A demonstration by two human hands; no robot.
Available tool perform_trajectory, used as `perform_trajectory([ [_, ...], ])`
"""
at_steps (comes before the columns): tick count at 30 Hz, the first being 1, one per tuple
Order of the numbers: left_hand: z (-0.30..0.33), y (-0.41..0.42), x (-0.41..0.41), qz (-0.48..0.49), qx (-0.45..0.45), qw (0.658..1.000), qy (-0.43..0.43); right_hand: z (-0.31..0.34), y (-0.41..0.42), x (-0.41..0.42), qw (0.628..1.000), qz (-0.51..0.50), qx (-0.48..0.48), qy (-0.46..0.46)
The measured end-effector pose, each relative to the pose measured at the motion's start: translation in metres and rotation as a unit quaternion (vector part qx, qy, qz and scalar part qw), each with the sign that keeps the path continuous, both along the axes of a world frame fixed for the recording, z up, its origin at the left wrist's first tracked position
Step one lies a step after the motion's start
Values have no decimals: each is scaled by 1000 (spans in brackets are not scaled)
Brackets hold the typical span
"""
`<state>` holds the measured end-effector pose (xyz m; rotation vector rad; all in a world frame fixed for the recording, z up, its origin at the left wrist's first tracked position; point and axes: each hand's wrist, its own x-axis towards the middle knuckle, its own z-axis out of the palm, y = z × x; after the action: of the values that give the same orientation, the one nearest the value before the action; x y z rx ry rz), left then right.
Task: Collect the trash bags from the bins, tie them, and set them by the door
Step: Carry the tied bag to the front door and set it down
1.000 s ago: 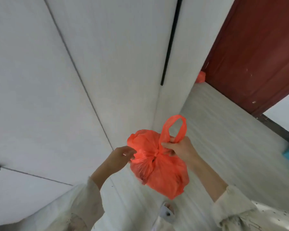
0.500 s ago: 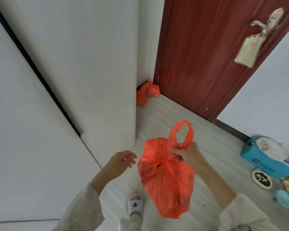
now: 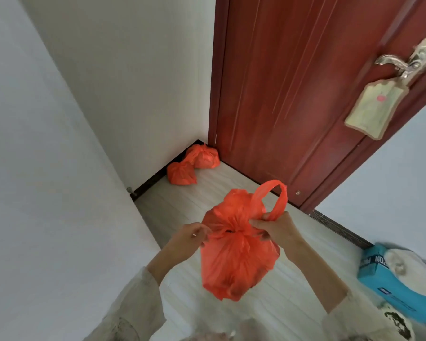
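Note:
An orange trash bag (image 3: 236,262) hangs in mid-air in front of me, gathered at its neck. My right hand (image 3: 273,228) pinches the base of its upright handle loop on the right. My left hand (image 3: 192,236) grips the other strip of plastic at the neck on the left. Two more tied orange bags lie in the corner beside the red-brown door (image 3: 293,82): the nearer bag (image 3: 181,174) against the wall and the farther bag (image 3: 204,157) next to the door frame.
A white wall (image 3: 47,168) runs close along my left. A blue box (image 3: 389,281) with white things on it lies on the floor at the right, by the other wall. A tag (image 3: 371,107) hangs from the door handle (image 3: 403,64). Pale wood floor lies between me and the door.
I have come closer to the door, and both corner bags now show. My left hand, open and apart from the bag half a second ago, has taken hold of its neck.

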<state>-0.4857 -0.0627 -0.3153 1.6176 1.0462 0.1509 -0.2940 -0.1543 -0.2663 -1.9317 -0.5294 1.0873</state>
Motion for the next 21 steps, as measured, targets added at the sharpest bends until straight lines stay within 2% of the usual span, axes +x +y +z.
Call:
perform_trajectory([
  [7,-28,107,80,180,-28,983,7,-26,149,106,995,97,-33,14],
  [12,-45,174,126,339,-50,939,-14,-42,256,152,977,203,-68,24],
  [16,-40,220,144,387,-69,919,-18,-51,338,158,959,265,-92,36],
  [21,-65,282,122,456,-83,886,9,-93,434,136,933,328,-143,43],
])
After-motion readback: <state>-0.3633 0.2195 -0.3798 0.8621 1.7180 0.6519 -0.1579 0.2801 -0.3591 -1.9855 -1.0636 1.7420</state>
